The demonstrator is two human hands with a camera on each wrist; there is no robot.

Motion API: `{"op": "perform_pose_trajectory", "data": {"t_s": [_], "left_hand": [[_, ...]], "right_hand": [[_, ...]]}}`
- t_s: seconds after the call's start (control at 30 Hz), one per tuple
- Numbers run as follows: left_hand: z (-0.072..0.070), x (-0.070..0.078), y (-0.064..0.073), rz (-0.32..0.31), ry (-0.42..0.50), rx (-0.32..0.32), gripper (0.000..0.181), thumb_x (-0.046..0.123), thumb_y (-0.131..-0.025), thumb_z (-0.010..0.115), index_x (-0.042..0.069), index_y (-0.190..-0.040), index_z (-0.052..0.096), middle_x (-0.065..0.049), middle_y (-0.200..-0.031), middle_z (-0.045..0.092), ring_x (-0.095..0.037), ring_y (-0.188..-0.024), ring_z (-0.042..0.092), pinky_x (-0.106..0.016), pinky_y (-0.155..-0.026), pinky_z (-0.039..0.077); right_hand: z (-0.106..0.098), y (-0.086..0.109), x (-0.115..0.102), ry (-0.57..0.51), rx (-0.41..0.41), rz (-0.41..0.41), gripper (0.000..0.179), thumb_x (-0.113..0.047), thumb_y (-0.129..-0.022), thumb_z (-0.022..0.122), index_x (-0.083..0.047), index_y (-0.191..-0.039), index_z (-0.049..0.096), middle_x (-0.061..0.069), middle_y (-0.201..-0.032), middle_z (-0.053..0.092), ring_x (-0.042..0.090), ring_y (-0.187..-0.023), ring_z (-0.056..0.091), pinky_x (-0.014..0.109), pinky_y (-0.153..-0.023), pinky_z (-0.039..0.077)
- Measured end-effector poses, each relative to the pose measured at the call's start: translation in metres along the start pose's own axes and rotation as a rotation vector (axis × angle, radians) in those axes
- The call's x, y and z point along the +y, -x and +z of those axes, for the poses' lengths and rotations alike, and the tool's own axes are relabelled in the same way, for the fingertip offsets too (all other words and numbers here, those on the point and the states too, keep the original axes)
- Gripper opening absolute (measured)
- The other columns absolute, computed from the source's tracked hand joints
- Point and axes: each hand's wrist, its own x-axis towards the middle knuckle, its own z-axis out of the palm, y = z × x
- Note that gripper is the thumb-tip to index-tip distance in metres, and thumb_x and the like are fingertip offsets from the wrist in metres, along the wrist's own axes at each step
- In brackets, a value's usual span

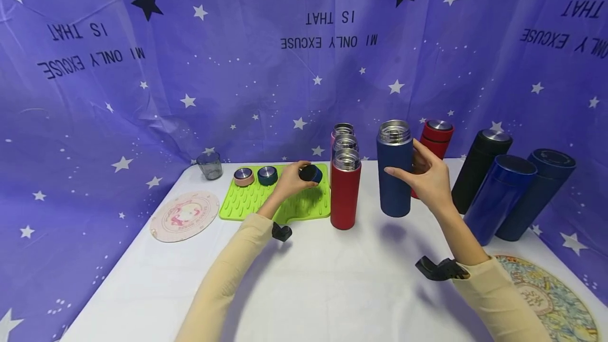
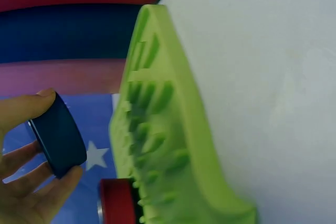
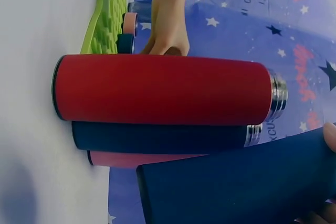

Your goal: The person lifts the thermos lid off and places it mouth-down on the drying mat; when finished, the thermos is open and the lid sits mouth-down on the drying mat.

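My right hand (image 1: 427, 176) grips an open dark blue flask (image 1: 395, 169), lifted above the white table (image 1: 332, 284); the flask's body (image 3: 236, 182) fills the bottom of the right wrist view. My left hand (image 1: 294, 178) pinches a dark blue lid (image 1: 311, 173) over the green ribbed mat (image 1: 271, 199); the left wrist view shows the lid (image 2: 58, 135) between thumb and fingers beside the mat (image 2: 168, 129). A row of open flasks stands by the mat, a red flask (image 1: 345, 189) in front, with a dark blue one and a pink one behind it.
A pink lid (image 1: 244, 177) and a blue lid (image 1: 267, 175) lie on the mat. A grey cup (image 1: 210, 165) and a round pink coaster (image 1: 185, 216) sit left. Capped flasks stand right: red (image 1: 434, 139), black (image 1: 481, 169), two blue (image 1: 518, 194). A patterned round mat (image 1: 546, 294) lies near right.
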Motion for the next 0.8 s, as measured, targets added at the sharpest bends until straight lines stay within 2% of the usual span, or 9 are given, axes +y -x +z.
{"op": "perform_pose_trajectory", "data": {"t_s": [0.17, 0.53, 0.67, 0.73, 0.8], "left_hand": [[0.015, -0.001, -0.009, -0.040, -0.060, 0.022, 0.071, 0.024, -0.073, 0.085, 0.001, -0.133, 0.055, -0.017, -0.129, 0.058, -0.032, -0.118, 0.055, -0.042, -0.097, 0.047], [0.045, -0.010, -0.027, -0.086, -0.262, 0.053, 0.069, 0.030, -0.076, 0.084, 0.001, -0.132, 0.056, -0.018, -0.118, 0.061, -0.030, -0.107, 0.060, -0.040, -0.091, 0.051], [0.050, -0.011, -0.030, -0.087, -0.263, 0.047, 0.069, 0.028, -0.076, 0.083, -0.002, -0.132, 0.055, -0.021, -0.118, 0.060, -0.034, -0.107, 0.060, -0.043, -0.092, 0.051], [0.052, -0.012, -0.031, -0.069, -0.283, 0.064, 0.068, 0.029, -0.075, 0.084, -0.002, -0.129, 0.058, -0.021, -0.114, 0.062, -0.034, -0.103, 0.062, -0.043, -0.087, 0.053], [0.054, -0.012, -0.033, -0.078, -0.278, 0.066, 0.068, 0.029, -0.074, 0.085, -0.002, -0.128, 0.058, -0.021, -0.113, 0.062, -0.035, -0.102, 0.062, -0.043, -0.086, 0.053]], "right_hand": [[0.004, -0.007, 0.005, -0.030, 0.025, 0.007, 0.077, -0.014, -0.074, 0.085, -0.018, -0.142, 0.049, 0.013, -0.127, 0.062, 0.016, -0.105, 0.065, 0.026, -0.087, 0.052], [0.014, -0.014, 0.013, -0.087, 0.030, 0.030, 0.076, -0.016, -0.076, 0.084, -0.019, -0.143, 0.048, 0.013, -0.127, 0.062, 0.018, -0.105, 0.065, 0.028, -0.088, 0.053], [0.020, -0.018, 0.018, -0.090, 0.050, 0.046, 0.078, -0.016, -0.074, 0.085, -0.016, -0.143, 0.048, 0.013, -0.126, 0.062, 0.021, -0.105, 0.065, 0.030, -0.089, 0.053], [0.024, -0.021, 0.022, -0.088, 0.059, 0.057, 0.080, -0.015, -0.074, 0.086, -0.013, -0.143, 0.046, 0.014, -0.127, 0.062, 0.025, -0.107, 0.064, 0.033, -0.090, 0.052], [0.027, -0.025, 0.026, -0.083, 0.065, 0.067, 0.082, -0.016, -0.073, 0.086, -0.011, -0.144, 0.044, 0.015, -0.127, 0.061, 0.028, -0.108, 0.063, 0.037, -0.092, 0.051]]}}
